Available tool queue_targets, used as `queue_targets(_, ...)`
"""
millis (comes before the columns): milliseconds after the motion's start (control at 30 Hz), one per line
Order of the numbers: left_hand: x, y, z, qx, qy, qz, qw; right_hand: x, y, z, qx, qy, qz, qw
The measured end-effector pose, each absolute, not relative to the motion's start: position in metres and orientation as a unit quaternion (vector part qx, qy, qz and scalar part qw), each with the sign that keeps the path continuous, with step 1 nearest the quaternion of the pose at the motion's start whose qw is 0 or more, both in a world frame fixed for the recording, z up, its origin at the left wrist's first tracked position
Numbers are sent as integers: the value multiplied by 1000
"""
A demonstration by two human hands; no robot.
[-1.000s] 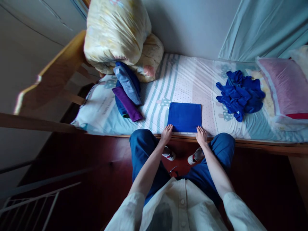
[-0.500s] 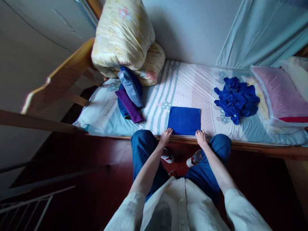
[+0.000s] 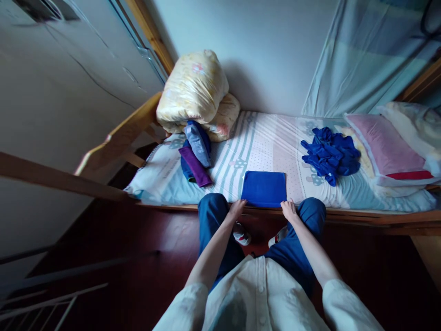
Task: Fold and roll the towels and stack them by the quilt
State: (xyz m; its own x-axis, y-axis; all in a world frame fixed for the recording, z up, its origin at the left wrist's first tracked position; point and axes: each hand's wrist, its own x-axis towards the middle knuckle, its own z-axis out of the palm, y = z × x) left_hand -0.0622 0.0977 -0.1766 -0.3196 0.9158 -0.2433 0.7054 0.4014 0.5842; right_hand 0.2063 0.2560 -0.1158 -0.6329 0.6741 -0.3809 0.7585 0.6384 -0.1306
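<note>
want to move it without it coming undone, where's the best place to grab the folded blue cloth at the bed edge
Probably by the two near corners of the folded blue cloth, coming from the bed's front edge. It lies flat as a neat rectangle, and the left hand and right hand sit at those corners. Pinching all layers at both corners should keep the fold together.

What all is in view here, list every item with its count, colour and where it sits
folded cloth: one, bright blue, near edge of the bed, at both hands
crumpled cloth: one, blue, on the bed to the right
folded clothes: small pile, purple, grey and blue, left on the bed
rolled quilt: one, pale yellow, at the bed's left end
pillow: one, pink, right end
bed: one, striped sheet, wooden frame
curtain: one, pale blue, far right
left hand: fingertips at the folded cloth's near left corner
right hand: at its near right corner
</note>
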Motion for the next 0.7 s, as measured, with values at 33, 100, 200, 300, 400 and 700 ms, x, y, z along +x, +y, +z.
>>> queue_targets(33,-62,98,-174,507,794,188,277,207,258,-113,412,886,-156,143)
queue_targets(100,-64,100,-170,494,802,189,276,209,262,-110,432,876,-179,120)
queue_targets(200,-67,105,-164,474,813,203,270,211,270,-110,453,864,-202,87)
queue_targets(300,-70,114,-160,450,823,228,262,212,278,-116,474,847,-235,51)
queue_targets(400,-74,121,-159,418,834,255,255,208,286,-125,490,830,-267,13)
queue_targets(700,-80,135,-175,318,862,304,253,199,314,-159,537,774,-329,-66)
